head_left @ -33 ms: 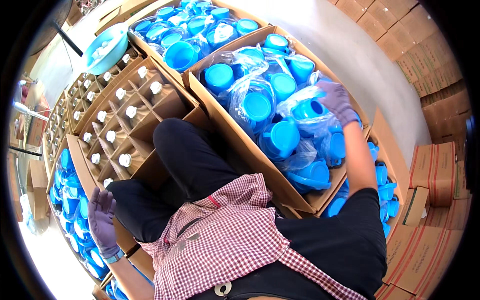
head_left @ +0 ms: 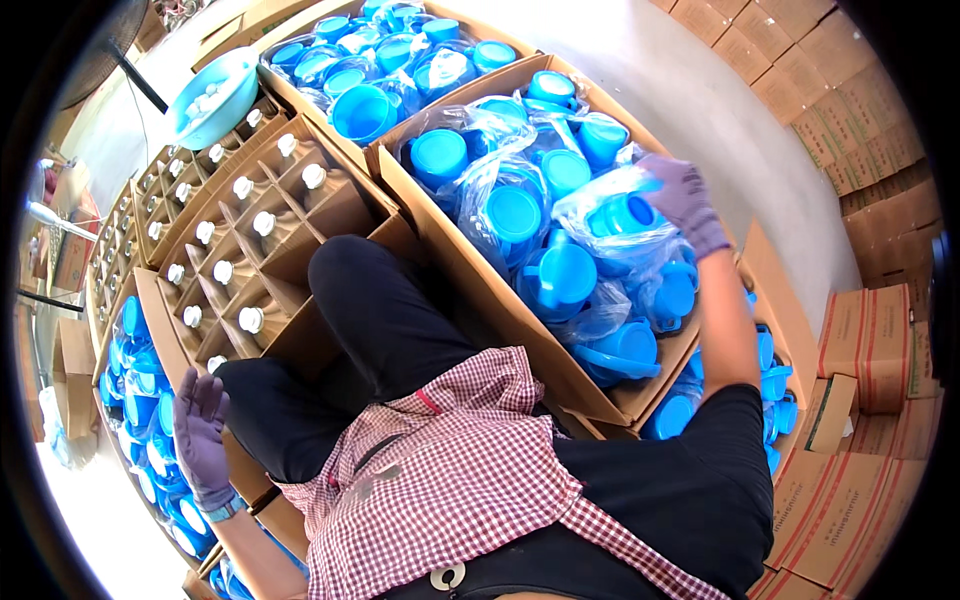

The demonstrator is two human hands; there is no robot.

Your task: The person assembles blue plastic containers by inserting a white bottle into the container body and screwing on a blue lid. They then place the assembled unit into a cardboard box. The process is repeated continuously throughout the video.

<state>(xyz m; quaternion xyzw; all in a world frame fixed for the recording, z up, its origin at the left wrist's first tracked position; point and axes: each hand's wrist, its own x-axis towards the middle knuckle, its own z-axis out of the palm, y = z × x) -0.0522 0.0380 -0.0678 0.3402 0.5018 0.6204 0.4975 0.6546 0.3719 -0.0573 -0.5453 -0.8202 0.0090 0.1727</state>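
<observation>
My right hand (head_left: 686,203), in a purple-grey glove, reaches over the far right edge of a cardboard box (head_left: 460,262). Its fingers are closed on the clear plastic bag (head_left: 590,200), which wraps a blue plastic cup (head_left: 628,214). The fingertips are partly hidden by the film. Around it lie several more blue cups (head_left: 562,275), some with handles, loosely covered in plastic. My left hand (head_left: 203,440), gloved the same way, is raised at the left with its fingers stretched and nothing in it. It is nearest to a box of blue cups (head_left: 160,435).
Left of centre, a divided carton (head_left: 262,268) holds several white-capped bottles (head_left: 263,223). A light-blue basin (head_left: 208,100) with white pieces stands behind it. Another box of cups (head_left: 362,110) is at the back. Stacked cartons (head_left: 870,340) line the right side.
My right hand has shifted slightly to the right, and the plastic bag is drawn a little with it. My left hand has barely moved.
</observation>
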